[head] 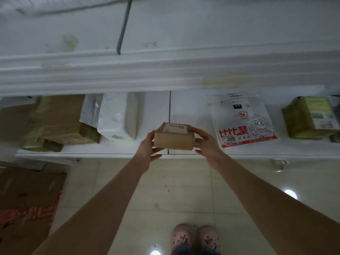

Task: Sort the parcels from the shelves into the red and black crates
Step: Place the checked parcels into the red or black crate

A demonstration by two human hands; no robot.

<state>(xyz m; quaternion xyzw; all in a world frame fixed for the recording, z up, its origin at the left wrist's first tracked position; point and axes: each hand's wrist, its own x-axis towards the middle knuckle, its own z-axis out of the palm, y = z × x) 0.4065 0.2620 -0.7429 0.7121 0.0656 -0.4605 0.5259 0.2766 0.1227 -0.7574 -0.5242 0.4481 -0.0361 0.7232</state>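
Note:
A small brown cardboard parcel [173, 139] with a white handwritten label on top hangs just above the front edge of the lower white shelf [110, 155]. My left hand [150, 146] grips its left end, thumb on top and fingers under. Its right end is held by my right hand [205, 140], fingers curled round the side. Neither crate is in view.
On the same shelf lie a large taped brown box [57, 120], a white wrapped parcel [117, 116], a white printed bag marked 2005 [242, 122] and a green-taped box [309, 116]. An upper shelf [165, 70] overhangs. Flattened cardboard [27, 203] lies on the tiled floor at left; my feet [195, 238] are below.

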